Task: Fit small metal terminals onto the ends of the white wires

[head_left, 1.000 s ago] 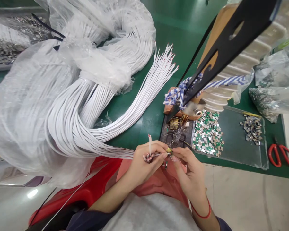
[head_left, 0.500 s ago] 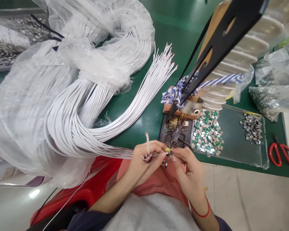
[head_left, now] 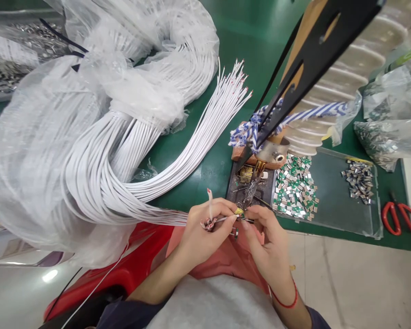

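Observation:
My left hand (head_left: 205, 230) is closed around several white cables (head_left: 157, 214) with stripped reddish ends. One cable end is pinched between its thumb and forefinger, against a small green circuit board (head_left: 240, 215) with a yellow patch beside it. My right hand (head_left: 269, 242) is closed too, its thumb and fingertips meeting at that board on a thin strand that looks like solder wire (head_left: 249, 221), mostly hidden. Just above the fingertips, a soldering iron (head_left: 255, 180) points down from a clamp. Another small connector (head_left: 235, 233) hangs below the hands.
A large cable bundle (head_left: 99, 155) in clear plastic covers the left of the green table (head_left: 205, 160). On the right, a tray (head_left: 332, 192) holds small green-and-silver boards (head_left: 294, 187) and metal shells (head_left: 359, 180). Red-handled scissors (head_left: 401, 218) lie beyond. A black bracket (head_left: 315, 59) and ribbed hose (head_left: 342, 77) stand overhead.
Both hands stay almost in place. The right fingertips have shifted slightly at the board, and the thin strand by the right thumb shows less than before.

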Tool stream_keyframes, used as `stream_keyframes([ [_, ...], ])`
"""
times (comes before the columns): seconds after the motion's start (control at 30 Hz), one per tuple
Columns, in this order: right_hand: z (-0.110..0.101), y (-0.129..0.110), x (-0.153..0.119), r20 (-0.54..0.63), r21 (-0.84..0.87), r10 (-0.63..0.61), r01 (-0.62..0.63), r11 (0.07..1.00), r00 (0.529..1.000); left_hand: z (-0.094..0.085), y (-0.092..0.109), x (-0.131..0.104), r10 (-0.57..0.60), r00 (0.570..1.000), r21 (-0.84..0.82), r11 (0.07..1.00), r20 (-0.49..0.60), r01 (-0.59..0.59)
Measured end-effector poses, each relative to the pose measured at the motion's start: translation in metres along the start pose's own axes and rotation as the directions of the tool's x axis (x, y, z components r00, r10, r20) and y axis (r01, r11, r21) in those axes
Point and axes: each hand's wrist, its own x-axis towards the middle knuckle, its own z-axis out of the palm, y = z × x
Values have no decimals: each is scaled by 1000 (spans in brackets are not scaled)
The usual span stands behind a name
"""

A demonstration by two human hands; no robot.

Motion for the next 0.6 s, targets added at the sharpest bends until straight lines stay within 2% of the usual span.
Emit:
stream_keyframes([
  [0.17,-6,2,3,-71,145,70,-59,988,995,2,5,2,33,999,85,996,-38,-30],
  [0.43,-2,1,9,-75,151,75,-63,987,994,3,7,5,59,996,141,989,-61,-50],
  [0.6,-3,1,9,-95,73,85,-78,994,992,4,9,7,94,994,135,987,-48,-87],
])
